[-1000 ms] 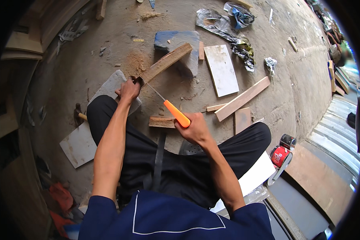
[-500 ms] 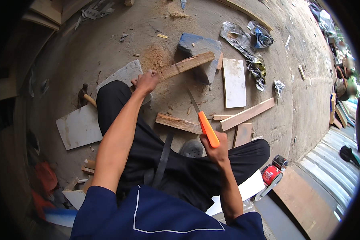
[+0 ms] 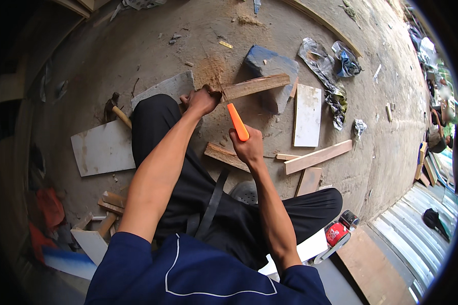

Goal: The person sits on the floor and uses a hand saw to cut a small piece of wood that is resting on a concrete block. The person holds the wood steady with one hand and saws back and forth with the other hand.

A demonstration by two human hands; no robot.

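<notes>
My left hand (image 3: 203, 100) is closed round the near-left end of a rough wooden board (image 3: 259, 85). The board's far end rests on a worn block with blue paint (image 3: 270, 65). In my right hand (image 3: 248, 146) is the orange handle of a handsaw (image 3: 237, 122). Its thin blade lies across the board just right of my left hand, though motion blurs it. Sawdust (image 3: 212, 67) is heaped on the ground behind the cut. A pale grey slab (image 3: 163, 89) lies by my left knee, partly hidden by leg and hand.
A hammer (image 3: 121, 116) lies at the left beside a white panel (image 3: 102, 147). To the right are another white panel (image 3: 307, 116), a long plank (image 3: 318, 156) and crumpled plastic (image 3: 318, 58). A rough offcut (image 3: 225, 155) lies before my shoe (image 3: 244, 192). A red tape-like roll (image 3: 336, 234) stands near my right knee.
My right hand has moved forward and left with the saw, bringing its blade from clear of the board to across it. The left hand keeps its hold. The whole view has shifted slightly.
</notes>
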